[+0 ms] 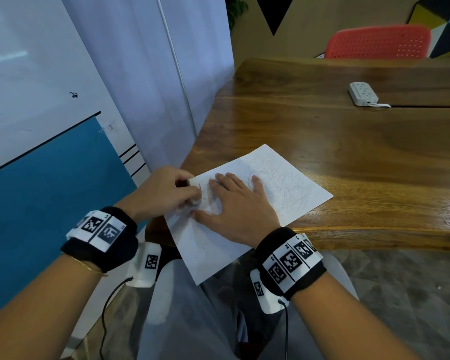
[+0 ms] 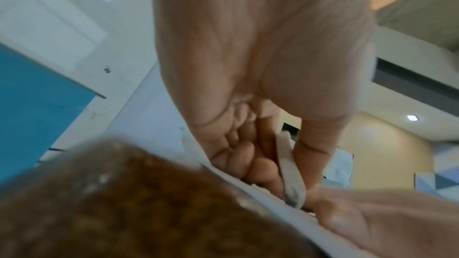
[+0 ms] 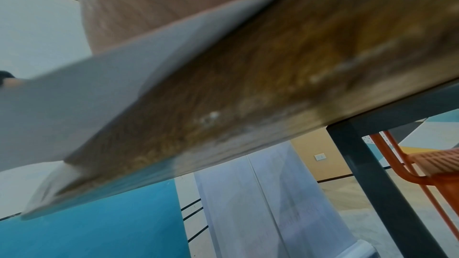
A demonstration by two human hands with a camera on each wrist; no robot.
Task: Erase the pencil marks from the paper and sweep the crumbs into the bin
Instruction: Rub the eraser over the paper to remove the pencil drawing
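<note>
— Head view first?
— White eraser [image 1: 194,190] pinched in the curled fingers of the left hand [image 1: 161,193], tip down on the left edge of the paper [image 1: 291,188]. Right hand [image 1: 238,209] spread flat just beside it, fingers straight, pressing the sheet to the wooden table [image 1: 348,141]. Grey pencil scribble [image 1: 283,183] on the far half of the sheet, beyond the right hand. A few dark crumbs [image 1: 208,198] between the two hands, more near the corner overhanging the table edge. White power strip [image 1: 363,94] well apart at the far side; red chair [image 1: 377,42] behind.
— Left wrist view?
— Left hand [image 2: 261,85] seen from the palm side: fingers [image 2: 248,160] curled, thumb opposite, eraser [image 2: 290,164] clamped between, greyed tip touching the paper [image 2: 223,174]. Blurred table edge [image 2: 124,203] in front.
— Right wrist view?
— Palm of the right hand [image 3: 154,7] above the paper [image 3: 87,105], sheet jutting past the table [image 3: 285,66]. Fingers hidden here. Red chair [image 3: 434,164] lower right.
— Any bin?
— Cannot tell where; none of the three views helps.
</note>
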